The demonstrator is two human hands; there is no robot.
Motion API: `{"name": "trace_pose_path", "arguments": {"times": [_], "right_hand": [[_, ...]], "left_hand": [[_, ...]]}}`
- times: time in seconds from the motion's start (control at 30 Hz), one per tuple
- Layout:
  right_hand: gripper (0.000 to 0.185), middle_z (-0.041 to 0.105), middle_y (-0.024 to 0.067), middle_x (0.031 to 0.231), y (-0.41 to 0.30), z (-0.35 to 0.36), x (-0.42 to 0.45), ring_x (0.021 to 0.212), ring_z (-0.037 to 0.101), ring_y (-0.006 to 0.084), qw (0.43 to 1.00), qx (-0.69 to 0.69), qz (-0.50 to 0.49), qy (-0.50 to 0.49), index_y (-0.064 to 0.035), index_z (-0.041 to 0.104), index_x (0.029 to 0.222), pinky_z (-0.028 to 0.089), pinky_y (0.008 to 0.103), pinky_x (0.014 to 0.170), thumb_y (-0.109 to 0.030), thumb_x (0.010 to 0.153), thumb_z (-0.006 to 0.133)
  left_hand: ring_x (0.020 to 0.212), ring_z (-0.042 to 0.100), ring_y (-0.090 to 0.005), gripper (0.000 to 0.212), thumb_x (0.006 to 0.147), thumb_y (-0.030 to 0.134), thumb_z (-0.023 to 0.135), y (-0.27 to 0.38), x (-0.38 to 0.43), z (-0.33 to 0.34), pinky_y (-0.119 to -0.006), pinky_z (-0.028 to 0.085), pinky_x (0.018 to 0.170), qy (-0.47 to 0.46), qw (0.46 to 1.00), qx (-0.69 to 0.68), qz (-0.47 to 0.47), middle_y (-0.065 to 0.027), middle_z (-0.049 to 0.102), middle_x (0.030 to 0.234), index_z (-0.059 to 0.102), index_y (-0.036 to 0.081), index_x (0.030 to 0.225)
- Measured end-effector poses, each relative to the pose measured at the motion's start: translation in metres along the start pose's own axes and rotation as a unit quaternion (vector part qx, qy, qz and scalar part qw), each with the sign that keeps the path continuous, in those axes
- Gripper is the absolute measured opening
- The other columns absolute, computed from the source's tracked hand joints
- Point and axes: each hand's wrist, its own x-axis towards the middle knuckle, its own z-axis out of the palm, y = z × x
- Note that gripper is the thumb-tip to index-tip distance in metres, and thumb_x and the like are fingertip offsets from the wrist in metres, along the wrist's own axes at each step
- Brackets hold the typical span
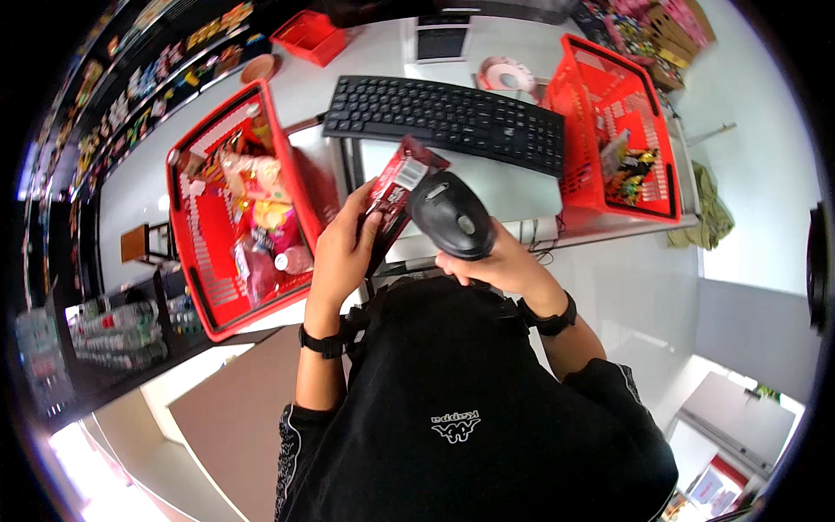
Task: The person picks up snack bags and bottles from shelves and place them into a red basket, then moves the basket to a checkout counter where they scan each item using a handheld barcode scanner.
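Observation:
My left hand grips a dark red snack packet, its barcode label facing up. In my right hand is a black handheld barcode scanner; its head is beside the packet and overlaps its edge in this view. To the left of my left hand stands a red plastic shopping basket with snack bags and bottles in it. A second red basket, at the right, holds several small shiny packets. Beyond my hands lies a black keyboard.
A roll of pink-and-white tape sits behind the keyboard. A small red bin stands at the back left. Stocked shelves line the left side. Dark cables hang at the counter's front edge, and green cloth is at the right.

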Motion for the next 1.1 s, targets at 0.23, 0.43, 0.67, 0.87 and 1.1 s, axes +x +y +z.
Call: {"name": "trace_pose_path", "arguments": {"times": [0.23,0.43,0.67,0.87,1.1], "right_hand": [[0.027,0.063,0.0021,0.083,-0.007,-0.025,-0.033,0.076,0.053,0.009,0.997,-0.055,-0.021,0.046,-0.0016,0.061,0.097,0.046,0.0283,0.072,-0.02,0.082,0.076],[0.025,0.063,0.0011,0.085,0.018,-0.048,-0.072,0.078,0.055,0.0078,0.988,0.034,-0.027,0.146,-0.0025,0.06,0.1,0.046,0.0259,0.069,-0.013,0.083,0.076],[0.02,0.063,0.0008,0.085,0.017,-0.075,-0.112,0.07,0.058,0.0078,0.975,0.067,-0.05,0.205,-0.0042,0.059,0.098,0.048,0.0254,0.062,-0.008,0.084,0.073],[0.018,0.061,0.0018,0.083,0.037,-0.11,-0.126,0.067,0.057,0.0086,0.965,0.117,-0.056,0.227,-0.003,0.058,0.097,0.047,0.0258,0.06,-0.007,0.084,0.071],[0.011,0.06,0.0038,0.084,0.068,-0.161,-0.092,0.07,0.059,0.0097,0.993,-0.008,0.006,0.121,-0.0023,0.059,0.099,0.049,0.0263,0.065,-0.008,0.091,0.064]], "left_hand": [[0.092,0.062,-0.0137,0.043,0.096,0.011,0.057,0.01,0.037,0.039,-0.029,0.049,0.081,-0.099,0.977,-0.183,-0.035,-0.0131,0.068,0.101,0.045,0.004,0.137],[0.091,0.065,-0.0194,0.049,0.093,0.013,0.061,0.065,0.104,0.156,-0.033,0.051,0.082,-0.19,0.941,-0.272,0.063,-0.0177,0.067,0.104,0.041,0.004,0.137],[0.106,0.06,-0.0224,0.051,0.094,0.007,0.056,0.16,0.165,0.285,-0.033,0.047,0.09,-0.229,0.885,-0.383,0.131,-0.0211,0.06,0.122,0.036,0.001,0.141],[0.115,0.056,-0.0205,0.035,0.094,-0.004,0.045,0.138,0.132,0.237,-0.031,0.046,0.096,-0.189,0.918,-0.32,0.14,-0.0118,0.059,0.127,0.053,0.001,0.127],[0.091,0.058,-0.0133,0.028,0.09,-0.008,0.042,0.045,0.065,0.1,-0.029,0.049,0.084,0.082,0.973,-0.215,0.016,-0.0058,0.065,0.1,0.063,0.001,0.106]]}}
